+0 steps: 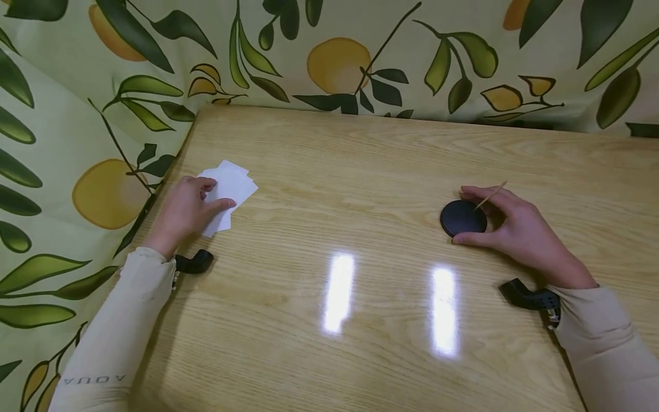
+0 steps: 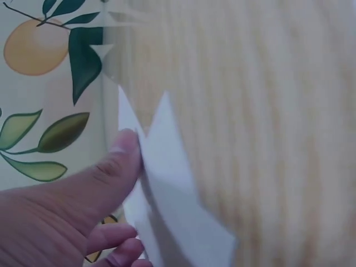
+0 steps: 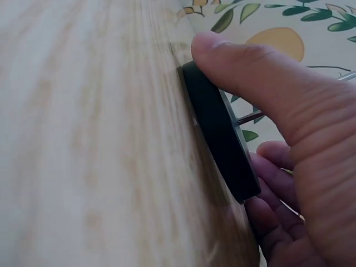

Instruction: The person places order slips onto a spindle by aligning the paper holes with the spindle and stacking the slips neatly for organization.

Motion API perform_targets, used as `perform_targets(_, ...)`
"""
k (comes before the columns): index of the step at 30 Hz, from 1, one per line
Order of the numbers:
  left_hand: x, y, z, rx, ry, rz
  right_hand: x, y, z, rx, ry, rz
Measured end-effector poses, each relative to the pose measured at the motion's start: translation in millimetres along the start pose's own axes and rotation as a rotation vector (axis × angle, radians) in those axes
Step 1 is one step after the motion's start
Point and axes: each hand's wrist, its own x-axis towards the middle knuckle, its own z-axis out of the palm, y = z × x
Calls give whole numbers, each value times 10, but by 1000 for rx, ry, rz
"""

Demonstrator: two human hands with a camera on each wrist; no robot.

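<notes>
At the left of the table lies a loose stack of white paper pieces (image 1: 233, 182) with uneven, fanned corners. My left hand (image 1: 186, 207) holds it at its left side, thumb and curled fingers on the paper; the left wrist view shows the thumb against the white sheets (image 2: 172, 189). On the right, my right hand (image 1: 520, 229) grips a flat, round black disc (image 1: 460, 218) by its rim between thumb and fingers. A thin wooden stick (image 1: 490, 195) rises at a slant from the disc's upper face. In the right wrist view the black disc (image 3: 214, 125) sits at the tabletop.
The wood-grain table (image 1: 334, 189) spreads between the hands, with two bright light reflections. A cloth (image 1: 257, 34) printed with leaves and oranges borders its back and left edges. Each wrist carries a black camera mount, the left one (image 1: 195, 262) and the right one (image 1: 527, 294).
</notes>
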Motion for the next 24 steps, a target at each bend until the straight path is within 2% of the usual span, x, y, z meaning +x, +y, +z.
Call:
perform_targets(9,22,-30,-9,-35,3,-26,17,-19,34,-2,21,7)
perform_targets(17,-30,-5,27,-14,99,5,-4,-16,11,2,16,27)
perform_targets(24,-43,8,48,-20,126,-7,-9,-3,16,-2,19,27)
